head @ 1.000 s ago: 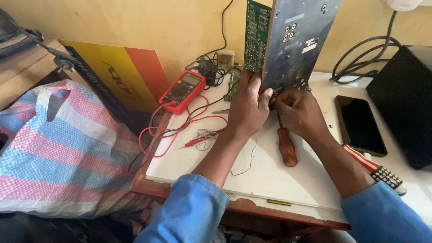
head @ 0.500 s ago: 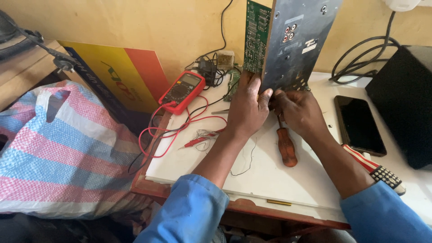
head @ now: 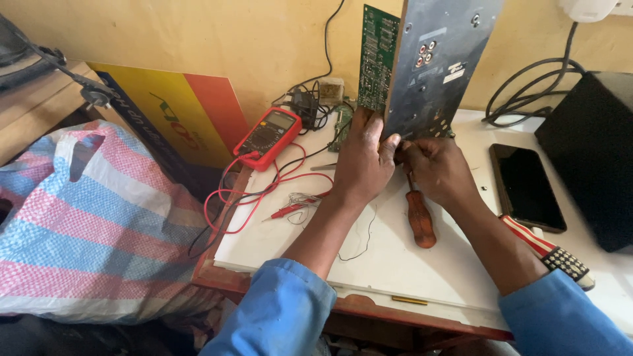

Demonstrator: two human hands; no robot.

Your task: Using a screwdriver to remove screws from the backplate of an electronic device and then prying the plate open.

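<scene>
A grey metal back panel (head: 440,62) with round sockets stands upright on the white table (head: 389,264), with a green circuit board (head: 378,58) fixed behind its left edge. My left hand (head: 361,165) grips the lower edge of the board and panel. My right hand (head: 436,170) has its fingers closed at the bottom of the panel, right beside the left one; what it pinches is hidden. A screwdriver with a brown wooden handle (head: 420,219) lies on the table just under my right hand.
A red multimeter (head: 268,138) with red and black leads (head: 244,198) lies left. A black phone (head: 525,186) and a striped remote (head: 548,250) lie right, next to a black box (head: 593,151). A striped woven bag (head: 86,224) sits left of the table.
</scene>
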